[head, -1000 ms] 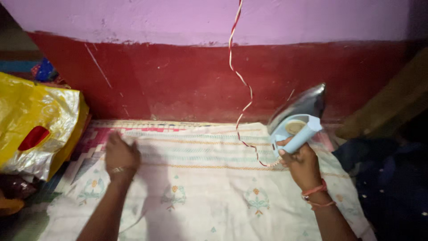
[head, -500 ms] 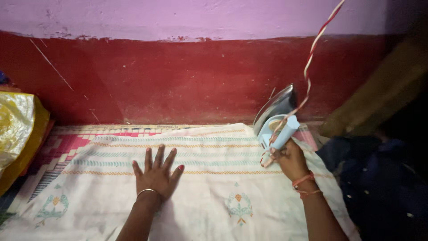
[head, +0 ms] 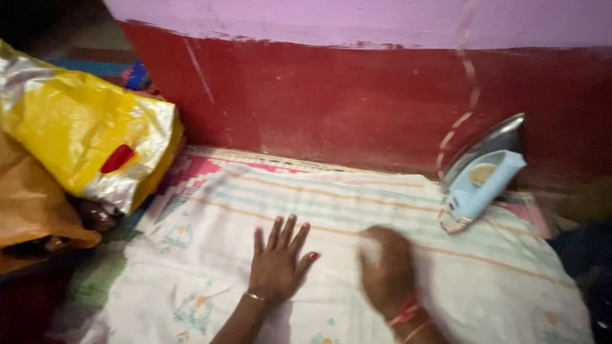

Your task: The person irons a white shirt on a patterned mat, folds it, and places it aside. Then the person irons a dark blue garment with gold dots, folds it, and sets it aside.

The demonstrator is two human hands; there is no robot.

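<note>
The left hand (head: pixel 278 262) lies flat, fingers spread, pinning the pale printed cloth (head: pixel 344 255) smooth. The right hand (head: pixel 386 271) — blurred, empty, resting on the cloth beside it — grips nothing. The blue iron (head: pixel 482 178) stands on its heel at the cloth's far right corner, soleplate off the fabric.

Yellow and silver plastic bag (head: pixel 89 137) with a red patch is sitting at left, a brown bag (head: pixel 32 210) lying just below and against it. Light-blue iron (head: pixel 479 181) is standing upright at right near the red wall (head: pixel 357 102), its red-and-white cord (head: pixel 462 108) running upward. Pink wall band (head: pixel 357 19) is showing above.
</note>
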